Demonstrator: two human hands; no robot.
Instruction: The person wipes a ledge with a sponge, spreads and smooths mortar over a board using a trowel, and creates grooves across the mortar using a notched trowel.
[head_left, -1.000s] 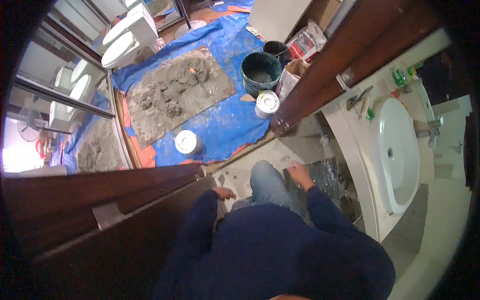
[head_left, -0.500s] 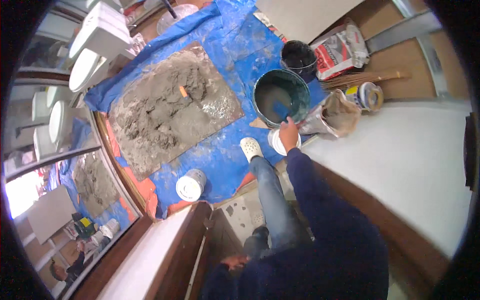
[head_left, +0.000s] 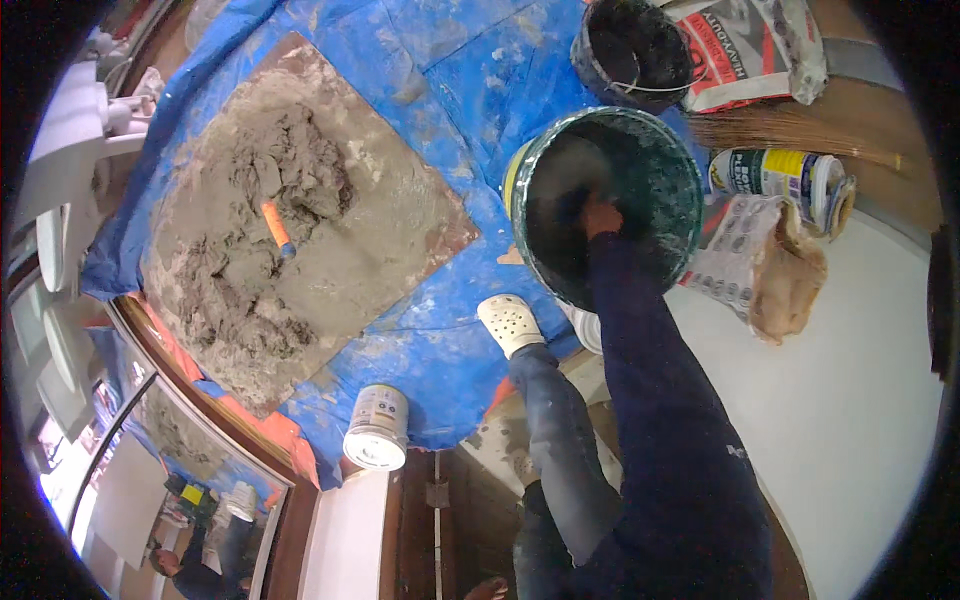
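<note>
My right hand point(head_left: 602, 215) reaches deep into a large dark green bucket point(head_left: 672, 190). Its fingers are curled, and what they hold is hidden in the dark inside. Part of a white pail point(head_left: 584, 328) shows beside the bucket, under my right sleeve. Only a bit of my left hand point(head_left: 488, 590) enters at the lower edge, low beside my leg; its fingers are mostly cut off. To the left, a heap of wet grey mortar point(head_left: 235, 300) covers a board point(head_left: 455, 235). A tool with an orange handle point(head_left: 275, 225), its blade end hidden, sticks in the mortar.
Blue tarp point(head_left: 480, 110) lies beneath everything. A black pail point(head_left: 645, 50), a bag point(head_left: 745, 50), a twig broom point(head_left: 790, 138), a labelled tub point(head_left: 775, 175) and an open paper sack point(head_left: 760, 255) crowd the right. A white tub point(head_left: 378, 425) stands near the door frame; a mirror point(head_left: 190, 460) is at left.
My right hand has gone down deeper into the green bucket, and the blue thing by it no longer shows. My view has moved closer to the bucket. My left hand has dropped toward the lower edge.
</note>
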